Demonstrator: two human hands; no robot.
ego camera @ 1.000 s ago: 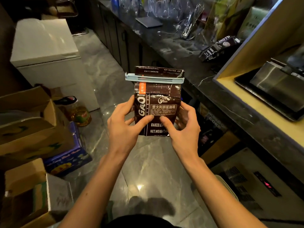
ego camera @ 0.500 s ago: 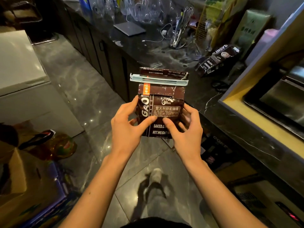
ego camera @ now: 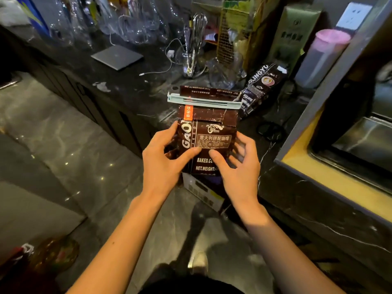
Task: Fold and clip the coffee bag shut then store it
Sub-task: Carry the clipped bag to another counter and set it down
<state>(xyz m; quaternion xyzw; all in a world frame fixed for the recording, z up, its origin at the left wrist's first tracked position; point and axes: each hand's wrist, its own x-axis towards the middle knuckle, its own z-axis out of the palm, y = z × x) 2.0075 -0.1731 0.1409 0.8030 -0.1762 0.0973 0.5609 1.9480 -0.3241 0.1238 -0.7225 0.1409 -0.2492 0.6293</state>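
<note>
I hold a dark brown coffee bag [ego camera: 212, 132] upright in front of me, level with the edge of the black counter. Its top is folded over and a pale blue clip [ego camera: 204, 101] is clamped across the fold. My left hand [ego camera: 164, 160] grips the bag's left side, thumb on the front. On the bag's right side my right hand [ego camera: 238, 166] grips it, thumb pressed on the printed label. The lower part of the bag is hidden behind my thumbs and palms.
The black marble counter [ego camera: 135, 90] carries a closed laptop [ego camera: 117, 57], a glass with a whisk [ego camera: 194, 49], glassware, a second dark coffee bag [ego camera: 263, 85] lying down and a pink-lidded container [ego camera: 322, 58]. A yellow-edged shelf [ego camera: 331, 177] is at the right. A box [ego camera: 203, 194] sits below the bag.
The view has swung from the floor boxes toward the counter, and the clipped bag, held in both hands the same way, has come closer to the counter.
</note>
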